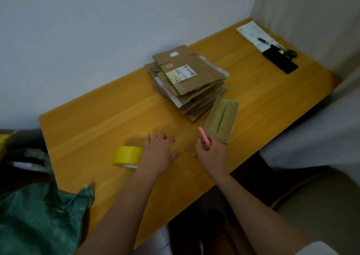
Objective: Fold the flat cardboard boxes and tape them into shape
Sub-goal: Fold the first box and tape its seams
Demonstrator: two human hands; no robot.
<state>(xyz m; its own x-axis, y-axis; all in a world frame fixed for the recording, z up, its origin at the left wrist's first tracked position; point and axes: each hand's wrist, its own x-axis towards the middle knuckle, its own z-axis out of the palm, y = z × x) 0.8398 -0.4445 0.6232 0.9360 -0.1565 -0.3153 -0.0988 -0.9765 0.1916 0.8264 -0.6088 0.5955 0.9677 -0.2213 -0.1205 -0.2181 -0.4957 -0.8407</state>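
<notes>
A stack of flat cardboard boxes (187,81) lies on the yellow table (97,122) near the wall. Beside it, toward me, stands a small folded box (222,119) with tape over its seam. A yellow tape roll (126,157) stands on the table just left of my left hand (158,153); the hand lies palm down beside the roll, fingers loosely bent, holding nothing. My right hand (211,154) grips a pink cutter (204,138), its tip pointing up toward the folded box's near corner.
A green woven sack (39,215) bulges at the table's left front corner. At the far right corner lie papers with a pen (255,33), a black flat case (280,61) and scissors (291,53). White fabric (321,128) hangs past the right edge.
</notes>
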